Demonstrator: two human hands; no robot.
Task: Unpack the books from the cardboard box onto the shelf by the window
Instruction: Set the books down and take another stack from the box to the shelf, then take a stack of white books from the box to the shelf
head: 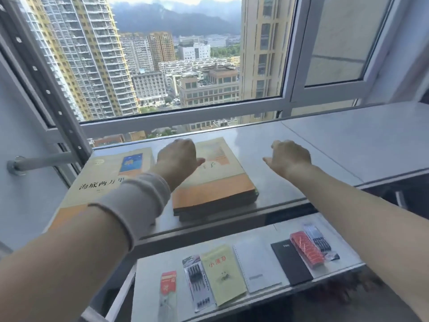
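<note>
Grey shelving runs under a wide window, and the lower shelf (343,263), nearest the camera, carries a row of stationery: a red packet (168,283), a pen pack (199,283) beside it, a yellow booklet (222,274), a white spiral notebook (256,266), a black notebook (291,262), a red box (306,249) and a second pen pack (318,239) at the far end. Above and behind that row sits the upper shelf (313,145), level with the sill. On it, a stack of books (216,182) lies flat with an orange-and-cream cover on top, its near edge close to the shelf's front lip. Just to the stack's left lies a cream book (109,175) with a blue picture and black Chinese characters, partly hidden by a forearm in a pale sleeve. The left hand (177,159) is over the stack's far left corner, fingers curled down and thumb out across the cover; whether it presses or grips the stack cannot be told. The right hand (290,158) hovers to the stack's right, apart from it, fingers bent, holding nothing. Beyond the stack, the window (176,66) looks over tower blocks and dark hills.
</note>
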